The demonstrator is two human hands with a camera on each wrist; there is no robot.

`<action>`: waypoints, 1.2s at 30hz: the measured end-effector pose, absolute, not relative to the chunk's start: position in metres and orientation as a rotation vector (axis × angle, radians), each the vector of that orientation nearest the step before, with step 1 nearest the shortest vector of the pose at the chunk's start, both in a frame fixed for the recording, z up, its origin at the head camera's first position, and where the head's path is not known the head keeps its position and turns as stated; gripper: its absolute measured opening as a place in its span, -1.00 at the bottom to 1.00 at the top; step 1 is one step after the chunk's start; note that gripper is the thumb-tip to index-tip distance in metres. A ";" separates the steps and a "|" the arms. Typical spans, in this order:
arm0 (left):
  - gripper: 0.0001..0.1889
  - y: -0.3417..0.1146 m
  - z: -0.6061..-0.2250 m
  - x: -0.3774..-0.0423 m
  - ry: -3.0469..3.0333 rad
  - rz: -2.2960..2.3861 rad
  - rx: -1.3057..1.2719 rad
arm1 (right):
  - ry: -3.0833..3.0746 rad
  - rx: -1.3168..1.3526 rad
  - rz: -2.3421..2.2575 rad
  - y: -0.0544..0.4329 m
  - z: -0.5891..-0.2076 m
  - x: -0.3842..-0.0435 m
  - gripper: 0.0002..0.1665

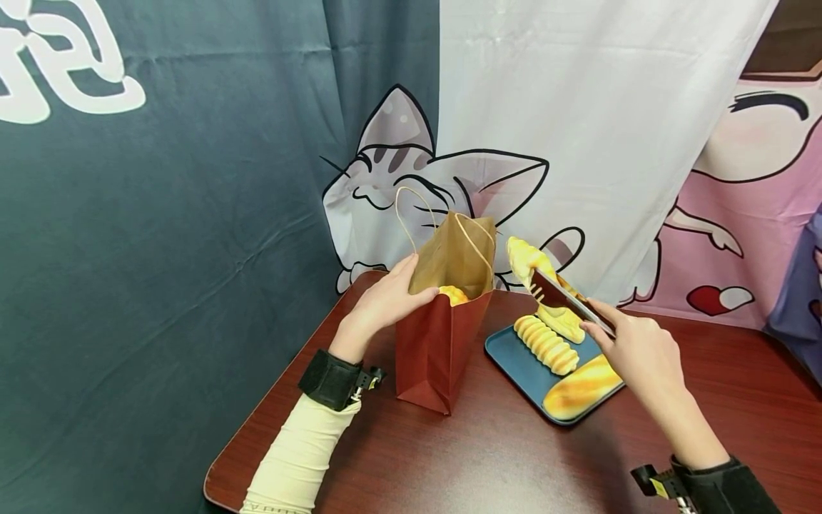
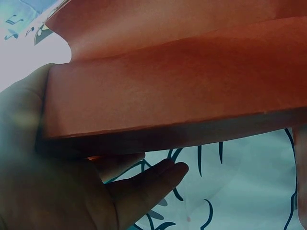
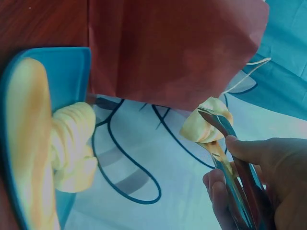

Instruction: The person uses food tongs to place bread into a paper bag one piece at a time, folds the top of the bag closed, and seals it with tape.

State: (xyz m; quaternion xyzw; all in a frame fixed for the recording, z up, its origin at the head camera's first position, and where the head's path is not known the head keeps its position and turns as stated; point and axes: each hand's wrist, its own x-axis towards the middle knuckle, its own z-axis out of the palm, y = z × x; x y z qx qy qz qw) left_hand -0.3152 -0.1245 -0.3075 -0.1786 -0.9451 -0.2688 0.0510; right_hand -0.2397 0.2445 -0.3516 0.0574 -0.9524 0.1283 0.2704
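Right hand (image 1: 642, 350) of mine pinched metal tongs (image 1: 580, 305) on a twisty yellow bread (image 1: 523, 257), right of centre; left hand (image 1: 385, 293) gripped the red paper bag (image 1: 427, 350) near its rim, mid-frame. Ridged roll (image 1: 546, 344) and smooth long loaf (image 1: 583, 387) lay on a blue tray (image 1: 507, 359), lower right. I saw bread inside the bag (image 1: 453, 294) mostly hidden; right-wrist view cut the loaf off. Glossy reddish wood table (image 1: 488, 464), cat-print curtain (image 1: 533, 86) behind.
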 end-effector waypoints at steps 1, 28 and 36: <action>-0.12 -0.125 -0.308 -0.315 -2.875 -0.820 -0.544 | -2.559 0.156 0.348 0.244 -0.350 -0.240 -0.43; -0.13 -0.125 -0.307 -0.314 -2.869 -0.839 -0.546 | -2.351 0.292 0.371 0.204 -0.293 -0.237 -0.38; -0.13 -0.126 -0.308 -0.315 -2.880 -0.835 -0.540 | -2.325 0.349 0.368 0.188 -0.282 -0.237 -0.39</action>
